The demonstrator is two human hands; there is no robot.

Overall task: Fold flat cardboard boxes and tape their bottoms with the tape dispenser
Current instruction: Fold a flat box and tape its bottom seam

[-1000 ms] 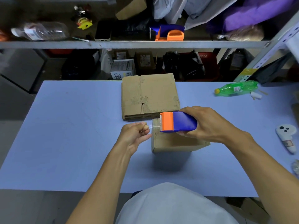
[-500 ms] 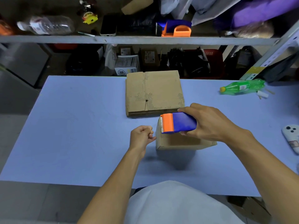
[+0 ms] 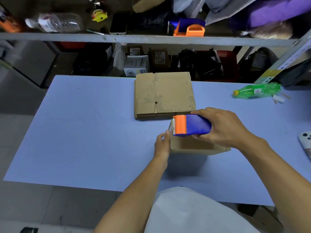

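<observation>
Folded box near table front edge, bottom up for taping. Right hand grips tape dispenser over box. Left hand, fingers straight, presses tape end onto box's left side, likely anchoring strip.

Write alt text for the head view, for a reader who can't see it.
A person's right hand grips a blue and orange tape dispenser over a small brown cardboard box on a blue table, while the left hand presses flat against the box's left side. A stack of flat cardboard boxes lies behind.
</observation>
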